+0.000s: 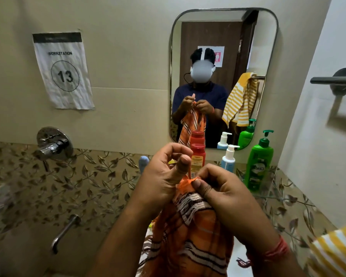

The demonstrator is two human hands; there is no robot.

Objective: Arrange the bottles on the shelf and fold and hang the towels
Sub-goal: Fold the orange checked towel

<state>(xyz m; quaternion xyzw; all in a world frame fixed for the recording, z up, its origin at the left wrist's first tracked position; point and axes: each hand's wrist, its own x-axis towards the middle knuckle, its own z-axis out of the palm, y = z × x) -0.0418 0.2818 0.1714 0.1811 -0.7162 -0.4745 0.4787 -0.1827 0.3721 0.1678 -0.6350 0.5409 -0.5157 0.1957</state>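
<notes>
An orange towel (188,232) with brown and white stripes hangs in front of me. My right hand (226,194) pinches its top corner between thumb and fingers. My left hand (164,176) is close beside it, thumb up and fingers curled, touching the same corner; its grip is partly hidden. Behind my hands a red bottle (198,156), a white and blue pump bottle (229,157) and a green pump bottle (259,160) stand upright on a glass shelf (272,193) under the mirror. A yellow and white striped towel (334,250) shows at the lower right edge.
A metal towel bar (332,79) juts from the right wall. A mirror (224,47) hangs above the shelf. A mixer valve (53,145) and a spout (63,233) are on the left wall, with a paper sign (63,69) above. A small blue object (143,161) stands behind my left hand.
</notes>
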